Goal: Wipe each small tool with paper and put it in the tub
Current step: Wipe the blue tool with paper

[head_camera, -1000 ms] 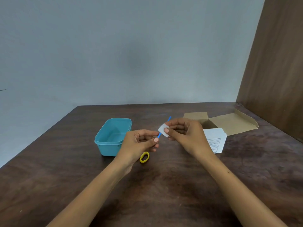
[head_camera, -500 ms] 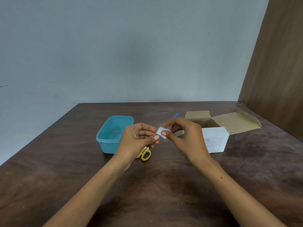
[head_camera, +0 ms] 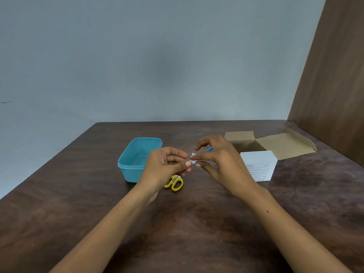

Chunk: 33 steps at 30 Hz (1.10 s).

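**Hands meet over a dark table**

A dark wooden table stands against a grey-blue wall. The teal tub looks empty. An open cardboard box lies to the right. Yellow scissors lie on the table just beside the tub. The left hand pinches one end of a thin blue tool. The right hand pinches a small white paper around it, other fingers spread.

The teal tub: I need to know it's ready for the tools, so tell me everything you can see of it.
The tub is a teal, rounded-rectangle container that looks like plastic, with a thickened rim and no lid on it. It stands upright and open on the dark wooden table, left of centre. What shows of its inside looks empty. The left hand hides its near right corner; whether they touch cannot be told. The yellow-handled scissors lie just beside it.
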Tool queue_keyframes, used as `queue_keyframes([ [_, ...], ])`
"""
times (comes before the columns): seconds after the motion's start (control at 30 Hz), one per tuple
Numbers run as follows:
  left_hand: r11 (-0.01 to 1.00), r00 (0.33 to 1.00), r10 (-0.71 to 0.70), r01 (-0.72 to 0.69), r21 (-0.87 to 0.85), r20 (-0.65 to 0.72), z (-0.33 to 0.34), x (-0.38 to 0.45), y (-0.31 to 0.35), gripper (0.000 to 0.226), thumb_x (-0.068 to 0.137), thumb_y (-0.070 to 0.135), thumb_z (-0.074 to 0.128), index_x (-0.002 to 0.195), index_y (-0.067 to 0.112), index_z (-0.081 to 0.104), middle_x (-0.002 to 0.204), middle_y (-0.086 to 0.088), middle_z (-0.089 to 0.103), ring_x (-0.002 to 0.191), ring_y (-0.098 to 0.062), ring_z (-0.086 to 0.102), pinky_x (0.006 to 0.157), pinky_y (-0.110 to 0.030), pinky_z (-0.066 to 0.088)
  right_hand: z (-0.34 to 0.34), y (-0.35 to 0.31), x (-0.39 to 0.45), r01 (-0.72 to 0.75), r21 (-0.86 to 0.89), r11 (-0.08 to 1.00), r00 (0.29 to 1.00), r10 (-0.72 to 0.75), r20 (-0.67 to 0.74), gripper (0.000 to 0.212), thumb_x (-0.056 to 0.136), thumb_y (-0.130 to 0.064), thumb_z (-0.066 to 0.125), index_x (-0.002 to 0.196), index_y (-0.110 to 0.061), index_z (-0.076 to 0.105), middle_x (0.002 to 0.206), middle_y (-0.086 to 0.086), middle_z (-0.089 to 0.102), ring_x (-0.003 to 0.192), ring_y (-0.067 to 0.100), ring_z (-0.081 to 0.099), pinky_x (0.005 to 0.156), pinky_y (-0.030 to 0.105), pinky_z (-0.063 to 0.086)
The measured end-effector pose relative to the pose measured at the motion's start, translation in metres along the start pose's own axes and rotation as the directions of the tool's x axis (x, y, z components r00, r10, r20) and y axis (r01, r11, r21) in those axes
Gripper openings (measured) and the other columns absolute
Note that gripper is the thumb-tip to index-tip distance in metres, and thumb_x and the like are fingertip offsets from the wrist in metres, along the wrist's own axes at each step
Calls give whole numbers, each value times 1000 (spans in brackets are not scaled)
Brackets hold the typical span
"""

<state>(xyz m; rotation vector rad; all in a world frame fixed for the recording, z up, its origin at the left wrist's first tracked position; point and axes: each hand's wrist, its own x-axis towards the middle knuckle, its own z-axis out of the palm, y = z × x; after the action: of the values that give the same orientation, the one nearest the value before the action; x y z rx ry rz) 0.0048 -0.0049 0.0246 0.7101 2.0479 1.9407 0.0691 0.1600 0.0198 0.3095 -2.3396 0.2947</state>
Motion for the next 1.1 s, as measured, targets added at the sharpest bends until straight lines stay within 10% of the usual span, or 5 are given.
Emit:
queue_keyframes([
  [0.7,995,1000,3,-6,99,31,-9,4,4,16,75,-1,73,89,5,66,73,-9,74,61,-11,69,55,-18,55,-13,15,0,-252,45,967,967,254,-38,17,73,-24,78,91,-22,76,87,-2,65,82,18,55,67,27,33],
  [1.1,986,996,74,-82,145,59,-6,3,2,13,76,1,73,85,6,65,71,-9,73,61,-12,69,55,-18,55,6,1,1,-4,-79,997,993,14,121,10,76,-26,66,82,-18,69,84,-2,67,80,23,60,70,33,42],
])
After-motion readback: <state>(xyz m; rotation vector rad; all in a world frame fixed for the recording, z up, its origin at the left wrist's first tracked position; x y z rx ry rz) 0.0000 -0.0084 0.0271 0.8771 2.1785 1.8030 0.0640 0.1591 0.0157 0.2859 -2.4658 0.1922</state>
